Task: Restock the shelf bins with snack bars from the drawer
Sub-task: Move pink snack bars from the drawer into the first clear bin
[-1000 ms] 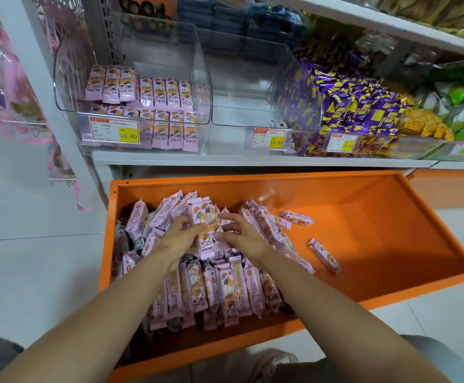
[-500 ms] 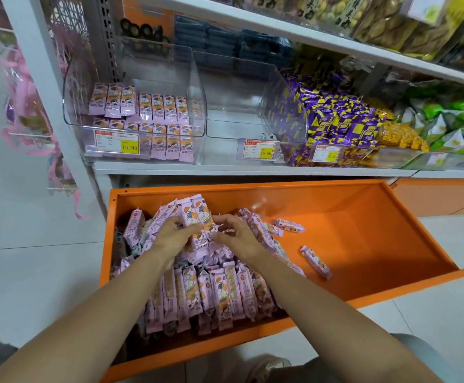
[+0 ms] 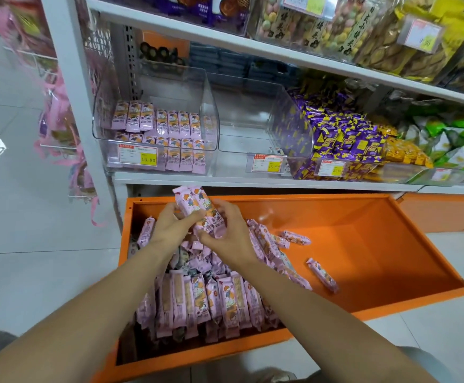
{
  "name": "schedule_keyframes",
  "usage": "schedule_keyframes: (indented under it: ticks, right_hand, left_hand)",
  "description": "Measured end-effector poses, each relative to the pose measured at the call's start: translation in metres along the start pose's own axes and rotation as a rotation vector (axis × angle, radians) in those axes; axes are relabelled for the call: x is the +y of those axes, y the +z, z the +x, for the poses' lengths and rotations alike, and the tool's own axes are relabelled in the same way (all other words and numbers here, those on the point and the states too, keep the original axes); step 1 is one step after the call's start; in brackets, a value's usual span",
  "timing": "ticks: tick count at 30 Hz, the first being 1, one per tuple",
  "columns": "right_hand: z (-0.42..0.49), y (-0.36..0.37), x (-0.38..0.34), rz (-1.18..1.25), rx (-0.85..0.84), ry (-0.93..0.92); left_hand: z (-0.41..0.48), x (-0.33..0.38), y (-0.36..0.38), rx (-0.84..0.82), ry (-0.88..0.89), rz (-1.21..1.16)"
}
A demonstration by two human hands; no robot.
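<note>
Near edge of the drawer [image 3: 363, 244]: rows of pink snack bars [image 3: 211, 302] are lying untouched. Above the loose heap, the left hand [image 3: 170, 230] and right hand [image 3: 230, 239] are now lifting a bundle of bars [image 3: 194, 203] clear of the pile they were gathering in half a second ago, fingers [image 3: 223, 208] of both curling round it. Judgement: the pick is ending and the carry beginning, probably toward the part-filled left bin [image 3: 210, 120] stocking the same pink bars.

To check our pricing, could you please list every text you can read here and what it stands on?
"15.80": left price tag on the left bin.
"15.80": middle price tag on the middle bin.
"日式小馒头": bag on the upper shelf.
Other tags, snack bars: too blurred.
</note>
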State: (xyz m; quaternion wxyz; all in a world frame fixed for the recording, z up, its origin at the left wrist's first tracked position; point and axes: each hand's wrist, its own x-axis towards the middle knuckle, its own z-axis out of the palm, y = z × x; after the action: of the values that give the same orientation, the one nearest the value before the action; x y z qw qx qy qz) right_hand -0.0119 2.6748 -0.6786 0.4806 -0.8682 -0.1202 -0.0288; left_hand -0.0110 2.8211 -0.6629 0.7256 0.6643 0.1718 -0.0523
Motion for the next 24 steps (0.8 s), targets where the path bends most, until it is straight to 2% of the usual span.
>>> schedule_keyframes:
  ticks: [3, 6, 9, 11, 13, 15, 21, 24]
  right_hand:
    - [0.014, 0.002, -0.021, 0.055, 0.070, -0.068]
    - [0.038, 0.007, -0.044, 0.126, 0.114, -0.109]
    - [0.072, 0.012, -0.069, 0.157, 0.167, -0.112]
    - [0.097, 0.015, -0.083, 0.137, 0.207, -0.081]
    - [0.123, 0.019, -0.094, 0.092, 0.243, -0.036]
    - [0.147, 0.024, -0.103, 0.018, 0.271, -0.005]
    - [0.219, 0.036, -0.110, -0.231, 0.248, 0.102]
    - [0.252, 0.046, -0.103, -0.322, 0.221, 0.175]
  left_hand:
    - [0.001, 0.015, -0.015, -0.001, 0.219, 0.091]
    - [0.009, 0.032, -0.037, 0.085, 0.457, 0.196]
    - [0.026, 0.053, -0.061, 0.231, 0.733, 0.483]
    - [0.042, 0.060, -0.077, 0.286, 0.844, 0.753]
    - [0.058, 0.061, -0.092, 0.272, 0.882, 1.016]
    - [0.068, 0.058, -0.103, 0.230, 0.896, 1.155]
    - [0.089, 0.047, -0.119, 0.221, 1.005, 1.326]
    - [0.097, 0.043, -0.117, 0.275, 1.068, 1.289]
